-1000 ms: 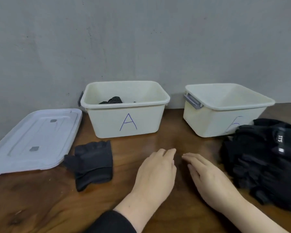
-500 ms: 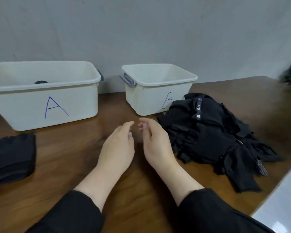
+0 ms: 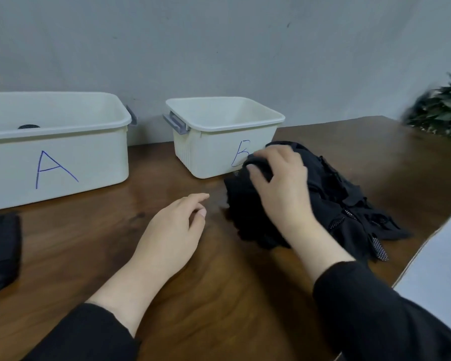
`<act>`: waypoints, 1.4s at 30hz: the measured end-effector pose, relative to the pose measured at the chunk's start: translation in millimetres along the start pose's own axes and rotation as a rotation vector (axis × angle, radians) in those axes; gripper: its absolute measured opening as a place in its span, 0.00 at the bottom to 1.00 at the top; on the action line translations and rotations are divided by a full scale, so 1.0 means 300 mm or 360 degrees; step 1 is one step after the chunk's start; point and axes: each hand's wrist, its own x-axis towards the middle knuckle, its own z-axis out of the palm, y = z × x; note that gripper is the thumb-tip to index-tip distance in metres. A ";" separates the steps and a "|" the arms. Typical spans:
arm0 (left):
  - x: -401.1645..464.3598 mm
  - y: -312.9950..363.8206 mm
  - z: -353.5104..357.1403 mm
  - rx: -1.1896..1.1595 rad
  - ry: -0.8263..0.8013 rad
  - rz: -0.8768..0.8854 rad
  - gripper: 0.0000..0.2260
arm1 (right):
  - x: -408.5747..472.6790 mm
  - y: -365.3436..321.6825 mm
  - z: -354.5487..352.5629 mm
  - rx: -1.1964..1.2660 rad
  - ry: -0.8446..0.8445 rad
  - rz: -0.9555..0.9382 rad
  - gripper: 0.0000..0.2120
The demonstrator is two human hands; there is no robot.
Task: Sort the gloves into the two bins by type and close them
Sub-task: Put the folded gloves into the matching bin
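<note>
A heap of black gloves [image 3: 336,204] lies on the wooden table in front of the white bin marked B [image 3: 219,152]. My right hand [image 3: 279,183] lies on top of the heap, its fingers curled round a black glove at the heap's left edge. My left hand [image 3: 172,230] hovers open over the table, left of the heap, holding nothing. The white bin marked A [image 3: 55,165] stands at the left with a dark glove [image 3: 28,126] just showing inside. Another black glove [image 3: 0,251] lies at the far left edge.
A pale lid [image 3: 438,261] lies at the right edge of the table. A green plant [image 3: 440,113] stands at the back right. A grey wall runs behind both bins. Bare wood shows between the bins and in front of me.
My view has kept turning right. My right hand has moved from beside the left hand onto the glove heap and gripped a glove. The left hand stays over the table.
</note>
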 end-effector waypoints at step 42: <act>-0.062 0.018 -0.149 -0.2307 -0.0125 -0.0663 0.13 | 0.009 -0.315 -0.135 0.1898 -0.0896 0.1215 0.15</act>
